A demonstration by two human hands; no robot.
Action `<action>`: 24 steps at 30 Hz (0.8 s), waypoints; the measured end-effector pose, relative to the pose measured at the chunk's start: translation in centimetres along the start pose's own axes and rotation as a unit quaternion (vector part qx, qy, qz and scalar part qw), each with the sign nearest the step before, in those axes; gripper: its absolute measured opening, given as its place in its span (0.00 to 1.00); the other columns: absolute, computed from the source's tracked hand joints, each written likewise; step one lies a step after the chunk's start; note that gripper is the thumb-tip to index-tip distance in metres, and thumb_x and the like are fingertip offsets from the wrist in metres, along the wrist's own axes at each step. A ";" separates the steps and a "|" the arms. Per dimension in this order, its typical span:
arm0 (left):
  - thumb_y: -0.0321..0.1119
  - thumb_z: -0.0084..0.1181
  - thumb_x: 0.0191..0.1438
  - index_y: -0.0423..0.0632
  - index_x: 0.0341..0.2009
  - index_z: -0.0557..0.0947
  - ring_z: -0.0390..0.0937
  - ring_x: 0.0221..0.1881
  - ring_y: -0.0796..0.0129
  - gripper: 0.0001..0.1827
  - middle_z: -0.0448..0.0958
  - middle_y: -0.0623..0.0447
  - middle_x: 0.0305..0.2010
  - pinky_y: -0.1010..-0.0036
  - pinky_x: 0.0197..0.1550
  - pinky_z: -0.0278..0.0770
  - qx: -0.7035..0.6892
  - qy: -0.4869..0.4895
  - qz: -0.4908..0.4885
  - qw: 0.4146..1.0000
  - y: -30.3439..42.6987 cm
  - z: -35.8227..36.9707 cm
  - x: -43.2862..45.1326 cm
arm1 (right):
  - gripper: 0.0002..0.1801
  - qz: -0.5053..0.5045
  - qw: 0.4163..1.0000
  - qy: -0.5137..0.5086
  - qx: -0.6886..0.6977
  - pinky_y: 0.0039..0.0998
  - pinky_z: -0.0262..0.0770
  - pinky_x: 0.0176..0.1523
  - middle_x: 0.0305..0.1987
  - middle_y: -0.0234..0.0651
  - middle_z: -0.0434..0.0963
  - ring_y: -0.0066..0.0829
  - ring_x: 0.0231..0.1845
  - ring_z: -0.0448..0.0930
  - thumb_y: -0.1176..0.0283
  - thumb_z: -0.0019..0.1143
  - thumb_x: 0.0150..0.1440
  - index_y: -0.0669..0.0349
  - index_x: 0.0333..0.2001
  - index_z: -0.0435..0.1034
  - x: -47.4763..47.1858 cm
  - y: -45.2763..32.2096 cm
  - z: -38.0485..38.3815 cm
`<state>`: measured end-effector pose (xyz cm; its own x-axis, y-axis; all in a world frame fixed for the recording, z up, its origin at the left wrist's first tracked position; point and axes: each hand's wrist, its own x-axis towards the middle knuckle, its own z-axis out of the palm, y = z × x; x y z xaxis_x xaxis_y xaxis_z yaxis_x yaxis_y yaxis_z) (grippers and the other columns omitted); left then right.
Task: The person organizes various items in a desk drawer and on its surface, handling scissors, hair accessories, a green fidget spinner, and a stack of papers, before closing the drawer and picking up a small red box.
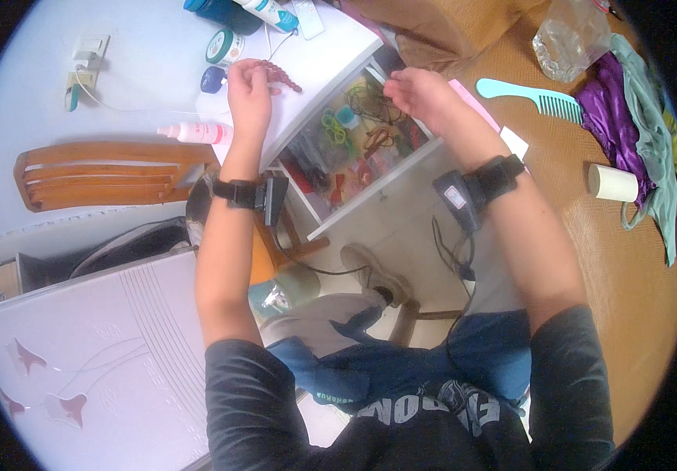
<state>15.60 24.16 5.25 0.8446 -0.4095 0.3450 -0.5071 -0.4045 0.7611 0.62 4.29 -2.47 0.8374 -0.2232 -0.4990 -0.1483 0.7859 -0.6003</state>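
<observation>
My left hand (pixel 249 88) is over the white tabletop (pixel 338 53), its fingers on a dark red beaded strand (pixel 281 76) that sticks out to the right. Below the tabletop an open white drawer (pixel 368 191) holds hair ties and small accessories, among them a yellow-green coil (pixel 334 126), brown bands (pixel 378 140) and red bows (pixel 337 191). My right hand (pixel 418 97) hovers by the drawer's right end, palm turned inward and fingers loosely extended. Nothing shows in it. Both wrists wear black straps with small devices.
Jars (pixel 224 47), a blue-capped container (pixel 214 79) and a pink spray bottle (pixel 197 132) stand left of my left hand. A turquoise comb (pixel 527 94), a purple cloth (pixel 609 118) and a cream-coloured cylinder (pixel 613 182) lie on the brown mat (pixel 597 247). Cables hang from my wrist devices.
</observation>
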 end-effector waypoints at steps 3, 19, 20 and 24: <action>0.27 0.40 0.55 0.39 0.40 0.64 0.74 0.31 0.67 0.08 0.72 0.48 0.32 0.79 0.27 0.73 -0.088 -0.045 -0.042 0.994 1.7 -0.5 -1.9 | 0.09 0.005 1.000 -0.012 -0.001 0.20 0.72 0.31 0.31 0.36 0.74 0.24 0.32 0.76 0.72 0.43 0.52 0.67 0.34 0.65 0.1 0.0 -0.2; 0.36 0.52 0.44 0.41 0.34 0.73 0.73 0.33 0.49 0.14 0.75 0.41 0.30 0.62 0.35 0.71 0.294 -0.344 -0.017 0.892 -5.5 3.4 -10.5 | 0.10 -0.004 1.000 -0.007 -0.011 0.20 0.72 0.33 0.34 0.38 0.74 0.25 0.35 0.76 0.72 0.42 0.53 0.67 0.36 0.64 -0.2 -0.1 0.2; 0.36 0.52 0.44 0.41 0.34 0.73 0.73 0.33 0.49 0.14 0.75 0.41 0.30 0.62 0.35 0.71 0.293 -0.345 -0.018 0.891 -6.1 3.3 -10.5 | 0.13 0.004 1.000 -0.012 -0.020 0.21 0.71 0.38 0.39 0.40 0.72 0.27 0.39 0.74 0.71 0.41 0.54 0.69 0.40 0.63 -0.2 -0.2 0.2; 0.35 0.54 0.42 0.42 0.33 0.73 0.73 0.33 0.48 0.13 0.75 0.41 0.30 0.61 0.35 0.70 0.340 -0.344 -0.014 0.875 -7.2 2.9 -10.2 | 0.15 0.011 0.999 -0.006 -0.034 0.22 0.70 0.44 0.44 0.42 0.71 0.28 0.42 0.73 0.71 0.39 0.56 0.70 0.44 0.62 -0.1 -0.2 0.2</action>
<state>10.14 28.90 -5.31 0.6732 -0.6930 -0.2580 -0.6710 -0.7191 0.1808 0.66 4.26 -2.20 0.8396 -0.1986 -0.5056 -0.2024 0.7494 -0.6304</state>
